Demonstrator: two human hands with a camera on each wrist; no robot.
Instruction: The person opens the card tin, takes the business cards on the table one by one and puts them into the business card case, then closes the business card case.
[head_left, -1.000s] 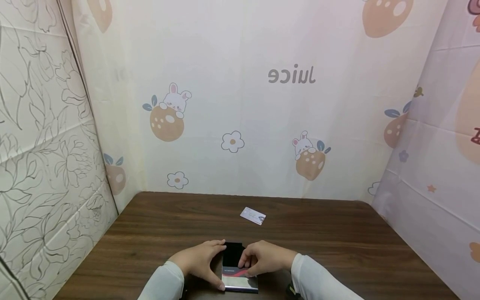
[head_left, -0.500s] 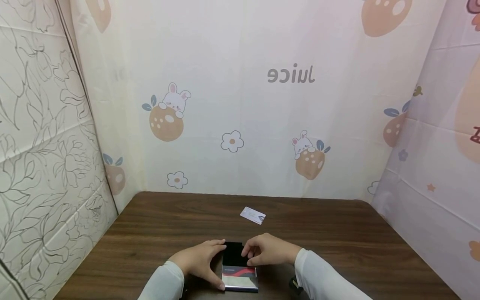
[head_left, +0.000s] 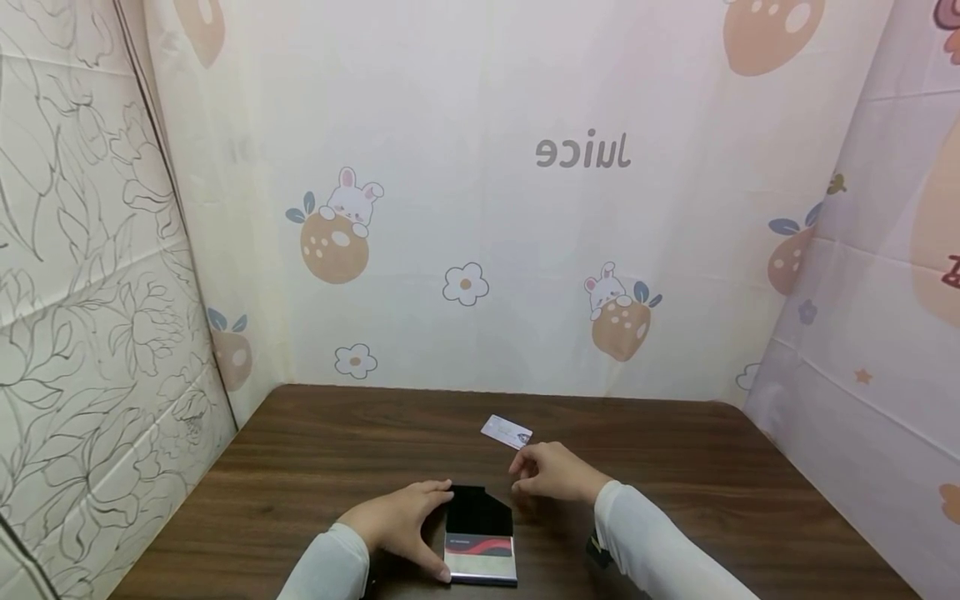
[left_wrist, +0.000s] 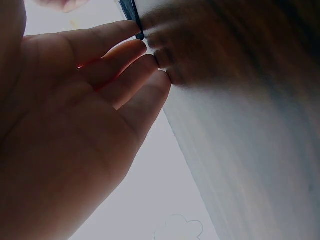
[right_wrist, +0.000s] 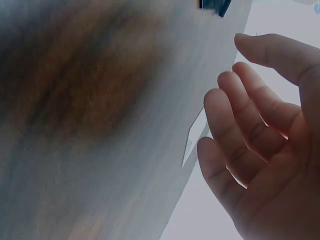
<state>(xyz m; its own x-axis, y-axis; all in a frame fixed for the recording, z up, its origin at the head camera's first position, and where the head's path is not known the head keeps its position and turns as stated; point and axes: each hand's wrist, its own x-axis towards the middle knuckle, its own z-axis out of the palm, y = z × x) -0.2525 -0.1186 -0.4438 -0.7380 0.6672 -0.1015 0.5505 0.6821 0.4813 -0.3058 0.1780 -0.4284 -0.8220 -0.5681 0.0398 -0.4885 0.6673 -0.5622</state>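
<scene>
An opened card case (head_left: 477, 510) lies on the table near its front, with its black inner lid folded back. In its lower half sits a card (head_left: 480, 547) with grey, red and pale bands. My left hand (head_left: 401, 525) rests along the case's left side, fingertips at the upper corner and thumb at the lower one. Beyond the case a white card (head_left: 506, 432) lies flat. Just short of this card hovers my right hand (head_left: 558, 473), fingers loosely bent and nothing held. The right wrist view shows the white card (right_wrist: 194, 137) behind the fingertips, apart from them.
The dark wooden table (head_left: 337, 433) reaches back to a printed curtain (head_left: 480, 208). More printed fabric (head_left: 97, 250) hangs along the left, and another sheet closes off the right side. A dark object (head_left: 598, 550) shows beneath the right wrist.
My right hand has left the card in the case and moved forward and to the right, close to the white card. The left hand and the case stay where they were.
</scene>
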